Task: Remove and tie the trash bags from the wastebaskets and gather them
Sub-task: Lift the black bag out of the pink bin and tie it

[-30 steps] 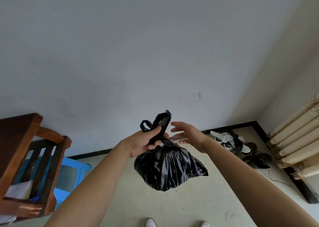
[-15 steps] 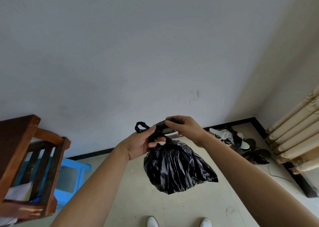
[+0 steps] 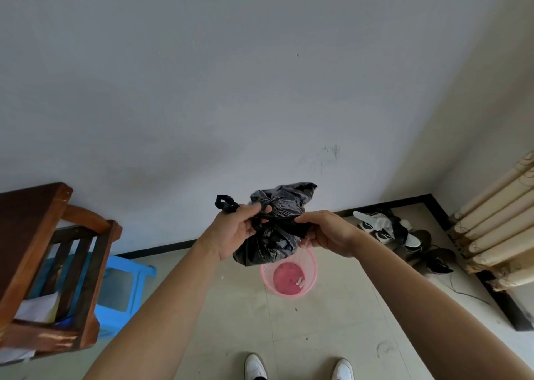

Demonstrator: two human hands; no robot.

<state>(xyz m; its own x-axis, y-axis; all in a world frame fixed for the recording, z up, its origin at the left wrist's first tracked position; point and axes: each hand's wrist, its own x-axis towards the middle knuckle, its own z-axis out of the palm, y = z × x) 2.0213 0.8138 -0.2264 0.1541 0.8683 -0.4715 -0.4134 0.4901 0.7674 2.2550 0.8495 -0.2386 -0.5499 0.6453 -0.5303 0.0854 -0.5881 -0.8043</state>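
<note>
Two-handed tying, going by the head view. Left hand [image 3: 234, 232] curled round the gathered neck of the black trash bag [image 3: 268, 246], one handle loop [image 3: 225, 203] poking out past the knuckles. Right hand [image 3: 326, 232] pinching the other twisted strand between thumb and fingers, drawn off sideways. Bag held aloft, clear of the floor, over the pink wastebasket [image 3: 312, 275] and already out of it; a few scraps left on the basket's bottom.

Judged mid-knot: removal done for this bag, tie not yet pulled tight. Next, probably: cross the strands, tuck one under, pull apart firmly, without tearing the thin film or letting the body slip.

Against half a second ago: bag body hitched higher and bunched between the hands, a flap thrown up above them, basket now uncovered beneath. Against a second ago: right hand no longer spread and free, but closed on plastic.

Off to the sides: wooden chair [image 3: 34, 235], blue stool [image 3: 124, 281], shoes [image 3: 384, 229] by the wall.
</note>
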